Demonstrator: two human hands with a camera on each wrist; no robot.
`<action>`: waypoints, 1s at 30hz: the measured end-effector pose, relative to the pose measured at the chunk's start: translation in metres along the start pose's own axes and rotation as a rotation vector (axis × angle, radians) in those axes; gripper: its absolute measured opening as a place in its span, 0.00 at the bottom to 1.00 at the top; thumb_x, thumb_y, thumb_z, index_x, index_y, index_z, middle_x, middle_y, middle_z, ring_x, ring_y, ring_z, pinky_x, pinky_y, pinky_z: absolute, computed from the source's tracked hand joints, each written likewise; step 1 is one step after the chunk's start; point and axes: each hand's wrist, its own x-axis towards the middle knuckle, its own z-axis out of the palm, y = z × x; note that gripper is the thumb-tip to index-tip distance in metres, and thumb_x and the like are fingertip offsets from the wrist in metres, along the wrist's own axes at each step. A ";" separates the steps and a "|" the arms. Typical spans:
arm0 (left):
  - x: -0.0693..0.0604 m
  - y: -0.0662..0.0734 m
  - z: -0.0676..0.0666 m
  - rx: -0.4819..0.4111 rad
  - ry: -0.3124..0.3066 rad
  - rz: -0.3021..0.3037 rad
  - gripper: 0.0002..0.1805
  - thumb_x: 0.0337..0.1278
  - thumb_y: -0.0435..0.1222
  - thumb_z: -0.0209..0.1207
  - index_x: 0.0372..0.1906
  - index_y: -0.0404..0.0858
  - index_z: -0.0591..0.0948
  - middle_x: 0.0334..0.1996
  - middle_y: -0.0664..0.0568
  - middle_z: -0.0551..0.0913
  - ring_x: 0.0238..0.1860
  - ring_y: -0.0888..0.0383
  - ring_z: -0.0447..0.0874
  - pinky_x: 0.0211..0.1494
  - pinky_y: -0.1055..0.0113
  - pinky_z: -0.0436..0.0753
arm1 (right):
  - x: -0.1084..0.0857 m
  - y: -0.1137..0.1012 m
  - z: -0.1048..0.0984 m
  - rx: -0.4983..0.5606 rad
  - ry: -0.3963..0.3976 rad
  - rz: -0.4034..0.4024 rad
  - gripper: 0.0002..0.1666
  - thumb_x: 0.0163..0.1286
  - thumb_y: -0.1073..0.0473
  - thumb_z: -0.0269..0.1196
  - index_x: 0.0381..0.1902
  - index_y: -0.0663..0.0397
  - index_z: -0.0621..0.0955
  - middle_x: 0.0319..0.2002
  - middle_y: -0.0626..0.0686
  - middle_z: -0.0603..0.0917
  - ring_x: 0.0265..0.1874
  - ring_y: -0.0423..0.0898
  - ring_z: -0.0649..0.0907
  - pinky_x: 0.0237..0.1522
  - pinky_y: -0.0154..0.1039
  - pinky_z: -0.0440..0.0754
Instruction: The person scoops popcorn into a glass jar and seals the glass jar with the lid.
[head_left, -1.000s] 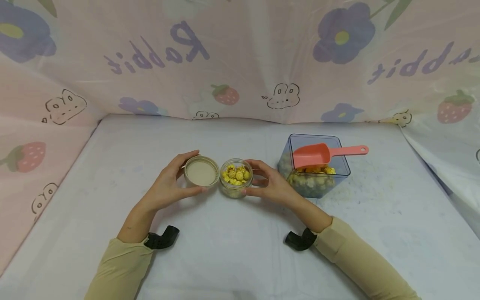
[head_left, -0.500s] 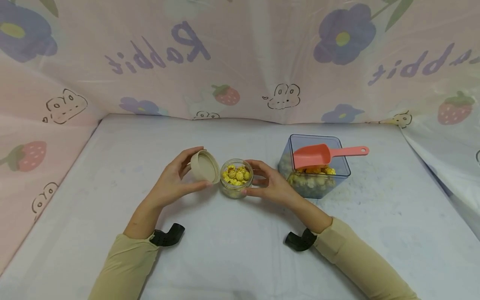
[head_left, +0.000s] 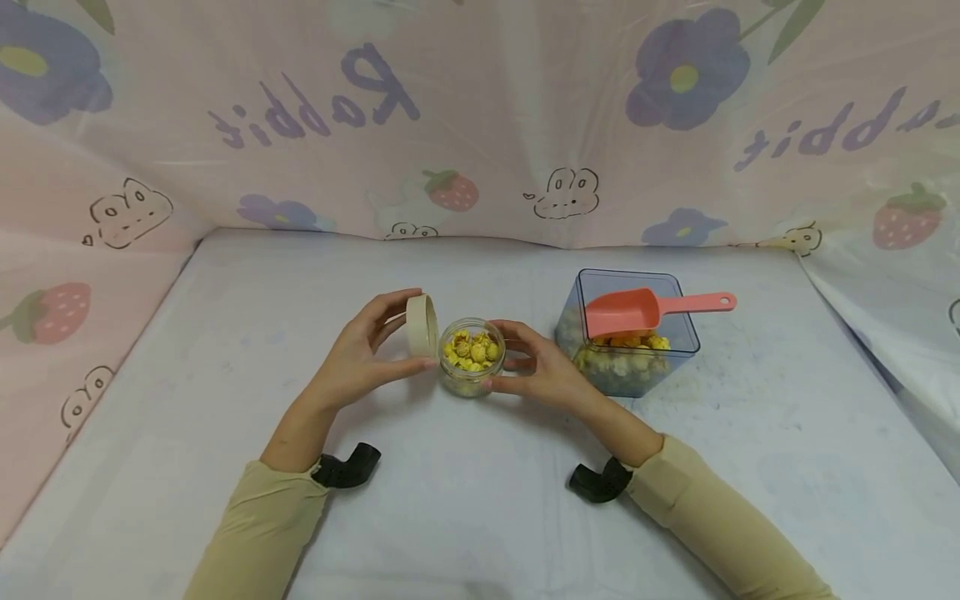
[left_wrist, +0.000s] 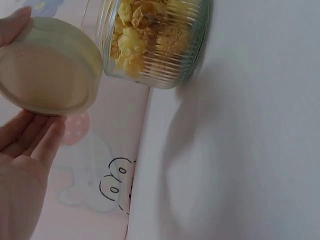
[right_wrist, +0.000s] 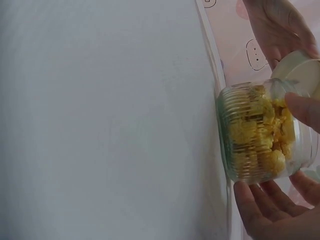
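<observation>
My left hand (head_left: 358, 356) pinches a beige round lid (head_left: 422, 326) between thumb and fingers. The lid is tilted up on its edge, its hollow side facing the jar, just left of the jar's rim. A ribbed clear glass jar (right_wrist: 245, 135) stands upright on the table, holding yellow popcorn (head_left: 471, 351). Around the jar's right side my right hand (head_left: 543, 367) holds it, thumb at the front and fingers behind. In the left wrist view the lid (left_wrist: 47, 67) is close to the jar's mouth; whether they touch I cannot tell.
To the right stands a clear bluish square container (head_left: 637, 379) with more popcorn in it. A coral scoop (head_left: 626, 311) lies across its top, handle sticking out to the right. A patterned curtain (head_left: 480, 125) rises behind the white table (head_left: 480, 500).
My left hand has moved a little to the right and tipped the lid from nearly face-up to standing on edge beside the jar. The right hand and jar have stayed put.
</observation>
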 end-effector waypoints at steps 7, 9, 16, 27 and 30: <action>0.006 0.003 0.005 0.028 -0.047 0.014 0.44 0.42 0.26 0.72 0.68 0.40 0.67 0.65 0.46 0.67 0.67 0.53 0.66 0.70 0.57 0.68 | 0.000 0.000 -0.001 -0.005 -0.007 0.002 0.45 0.55 0.64 0.72 0.69 0.55 0.65 0.68 0.57 0.69 0.64 0.56 0.72 0.60 0.52 0.76; 0.007 0.004 0.008 0.041 -0.061 -0.002 0.44 0.42 0.28 0.72 0.69 0.44 0.67 0.65 0.50 0.68 0.66 0.54 0.66 0.69 0.56 0.70 | 0.000 0.000 -0.001 -0.003 -0.009 -0.005 0.45 0.55 0.64 0.72 0.69 0.56 0.65 0.68 0.57 0.68 0.64 0.57 0.72 0.60 0.52 0.76; 0.013 0.006 0.016 0.116 -0.083 0.012 0.44 0.41 0.32 0.74 0.68 0.45 0.68 0.64 0.52 0.70 0.64 0.56 0.68 0.65 0.55 0.74 | 0.000 0.001 -0.001 0.005 -0.012 -0.028 0.45 0.55 0.64 0.72 0.69 0.55 0.65 0.68 0.57 0.69 0.64 0.56 0.72 0.60 0.53 0.76; 0.018 0.005 0.027 0.227 -0.094 0.047 0.46 0.35 0.36 0.77 0.66 0.38 0.70 0.62 0.48 0.72 0.63 0.55 0.69 0.67 0.54 0.71 | 0.002 0.002 -0.001 0.003 -0.011 -0.020 0.45 0.56 0.65 0.71 0.69 0.58 0.64 0.67 0.58 0.69 0.64 0.56 0.72 0.60 0.51 0.76; 0.019 0.005 0.029 0.253 -0.096 0.059 0.46 0.34 0.37 0.78 0.66 0.38 0.70 0.61 0.48 0.73 0.62 0.55 0.70 0.66 0.55 0.72 | 0.002 0.002 -0.001 -0.001 -0.016 -0.022 0.46 0.56 0.65 0.71 0.70 0.59 0.63 0.67 0.59 0.69 0.65 0.57 0.71 0.61 0.51 0.76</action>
